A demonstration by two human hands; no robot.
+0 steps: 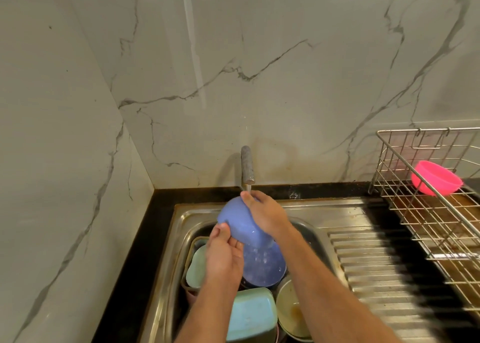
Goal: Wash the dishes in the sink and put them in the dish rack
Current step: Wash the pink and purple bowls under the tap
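Blue bowl [241,222] is being held upside down and tilted over the sink [306,212], right under the tap [246,164]. Left hand [224,255] is gripping its lower rim, thumb on the outside. Right hand [265,212] is lying across the bowl's top side, fingers curled over it by the spout. Below, a blue plate [262,267], teal containers [252,314] and a cream bowl [291,309] are sitting in the basin. Wire dish rack [428,212] is standing on the counter [161,199] to the right, holding a pink bowl [436,177].
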